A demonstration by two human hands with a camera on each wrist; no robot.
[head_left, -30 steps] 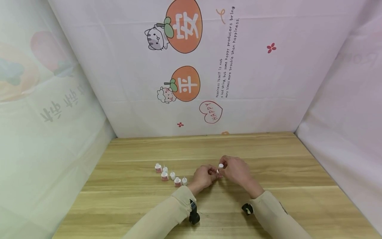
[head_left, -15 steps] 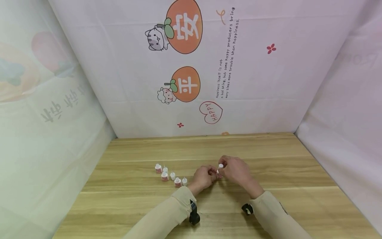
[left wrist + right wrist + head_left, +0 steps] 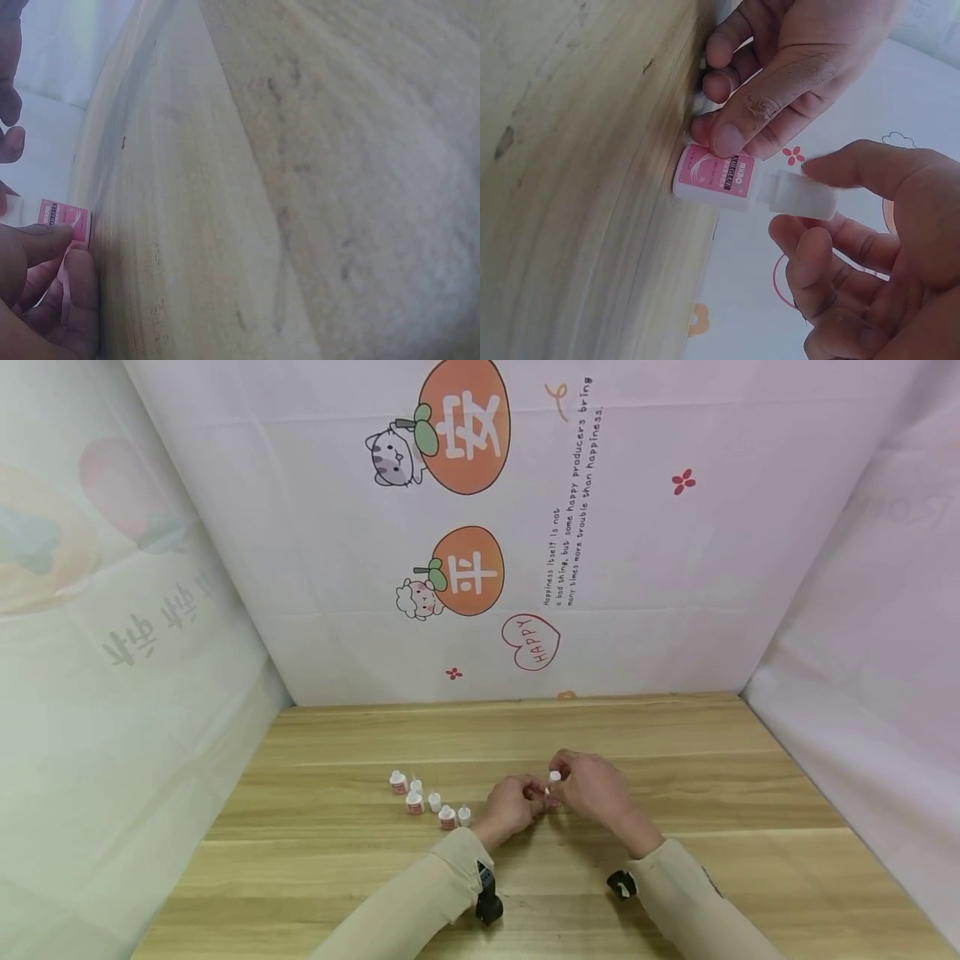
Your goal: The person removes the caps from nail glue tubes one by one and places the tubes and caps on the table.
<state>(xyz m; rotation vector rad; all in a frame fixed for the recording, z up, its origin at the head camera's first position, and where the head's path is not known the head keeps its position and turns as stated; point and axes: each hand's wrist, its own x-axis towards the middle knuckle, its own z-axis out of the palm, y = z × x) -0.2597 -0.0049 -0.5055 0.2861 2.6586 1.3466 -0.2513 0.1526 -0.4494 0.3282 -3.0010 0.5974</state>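
A small nail glue bottle with a pink label stands on the wooden table, tilted on its side in the right wrist view because of that camera's angle. My left hand pinches the bottle's body between thumb and fingers, low against the tabletop. On the bottle's neck sits a white cap. My right hand holds this cap between thumb and fingers. Part of the pink label shows past my left thumb in the left wrist view, where my fingers cover the rest.
To the left of my hands stand three similar small bottles, one of them the nearest bottle. Beside them are three white pieces with thin pointed tips, such as the nearest tipped piece. A printed cloth closes off the table's back.
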